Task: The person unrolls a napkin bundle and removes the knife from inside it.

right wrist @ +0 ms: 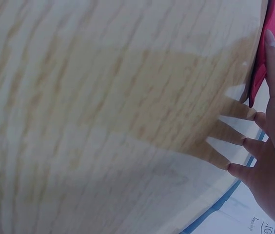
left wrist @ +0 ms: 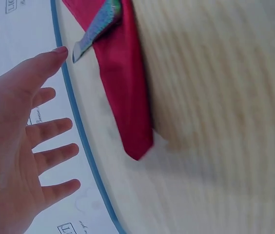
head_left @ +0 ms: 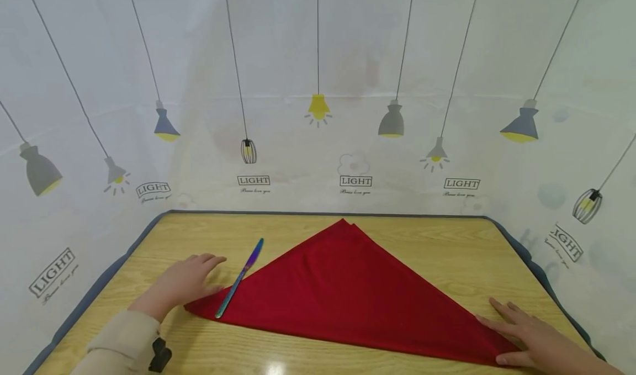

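A red cloth (head_left: pixel 338 297) lies folded into a triangle on the table, its peak toward the back. Across its left part rests a table knife (head_left: pixel 240 278) with a shiny rainbow finish, the blade pointing away. My left hand (head_left: pixel 186 281) hovers by the cloth's left corner, just left of the knife, with fingers spread and nothing held. The left wrist view has the cloth's narrow tip (left wrist: pixel 132 117) apart from that hand. At the right corner, my right hand (head_left: pixel 534 336) touches the cloth with its thumb, fingers extended; its other fingertips meet the tabletop in the right wrist view.
The wooden table (head_left: pixel 437 248) has a dark blue edge (head_left: pixel 318 214). Pale walls (head_left: pixel 278 60) printed with hanging lamps enclose its back and both sides. A small black object (head_left: pixel 160 355) is at the left sleeve (head_left: pixel 121 336).
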Demonstrator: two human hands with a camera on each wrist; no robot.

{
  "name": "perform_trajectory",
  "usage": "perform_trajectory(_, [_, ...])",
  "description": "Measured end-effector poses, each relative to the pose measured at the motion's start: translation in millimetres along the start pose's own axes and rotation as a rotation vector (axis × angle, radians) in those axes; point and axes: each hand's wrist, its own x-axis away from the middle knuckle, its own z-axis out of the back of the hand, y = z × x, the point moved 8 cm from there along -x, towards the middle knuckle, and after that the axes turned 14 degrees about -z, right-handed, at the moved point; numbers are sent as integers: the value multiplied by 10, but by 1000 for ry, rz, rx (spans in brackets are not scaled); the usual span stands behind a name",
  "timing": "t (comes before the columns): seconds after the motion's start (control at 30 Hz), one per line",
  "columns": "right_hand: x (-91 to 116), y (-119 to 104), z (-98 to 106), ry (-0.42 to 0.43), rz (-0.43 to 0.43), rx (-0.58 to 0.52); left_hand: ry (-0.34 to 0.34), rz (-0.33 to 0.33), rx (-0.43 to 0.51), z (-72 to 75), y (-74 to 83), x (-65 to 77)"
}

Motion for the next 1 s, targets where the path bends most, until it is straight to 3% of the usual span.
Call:
perform_trajectory(0.33, [11, -7, 23, 41, 44, 14, 3, -58, 0, 138, 152, -309])
perform_trajectory(0.67, [-3, 11, 4, -40, -35, -15, -90, -37, 48, 23, 163, -594])
perform_trajectory(0.83, [0, -3, 9, -32, -26, -7, -143, -10, 105, -24, 134, -661])
perform_trajectory(1.0, [4, -22, 23, -27, -14, -10, -176, 3, 256, -106, 79, -691])
